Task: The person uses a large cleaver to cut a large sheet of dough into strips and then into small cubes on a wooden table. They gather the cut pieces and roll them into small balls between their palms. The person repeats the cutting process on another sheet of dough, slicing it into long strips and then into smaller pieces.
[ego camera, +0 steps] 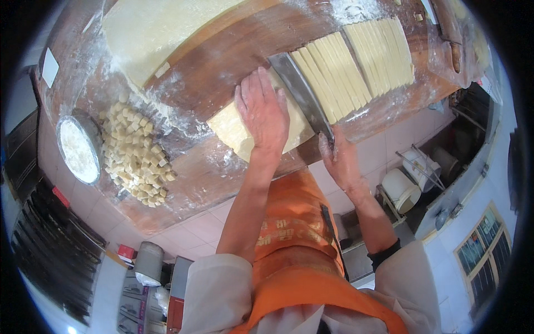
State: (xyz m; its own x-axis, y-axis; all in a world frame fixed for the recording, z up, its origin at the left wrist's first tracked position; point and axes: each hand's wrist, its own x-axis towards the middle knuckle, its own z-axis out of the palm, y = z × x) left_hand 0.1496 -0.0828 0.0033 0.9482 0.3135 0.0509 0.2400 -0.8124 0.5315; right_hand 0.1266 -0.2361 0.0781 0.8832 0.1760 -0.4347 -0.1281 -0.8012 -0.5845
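Observation:
My left hand (263, 106) lies flat on a folded sheet of dough (227, 125), fingers pointing away from me. In my right hand (342, 156) is the handle of a long knife (302, 89), whose dark blade rests along the right edge of that dough. Right of the blade lie narrow cut dough strips (333, 75), side by side. A second group of strips (379, 56) sits beyond them, with a slim gap between. The knife handle is mostly hidden by my fingers.
A large rolled dough sheet (154, 37) covers the far left of the floured wooden table (196, 167). Small dough cubes (133, 154) lie heaped beside a metal bowl of white flour (79, 150). A rolling pin (454, 54) and plastic bag lie far right. White buckets (400, 190) stand below.

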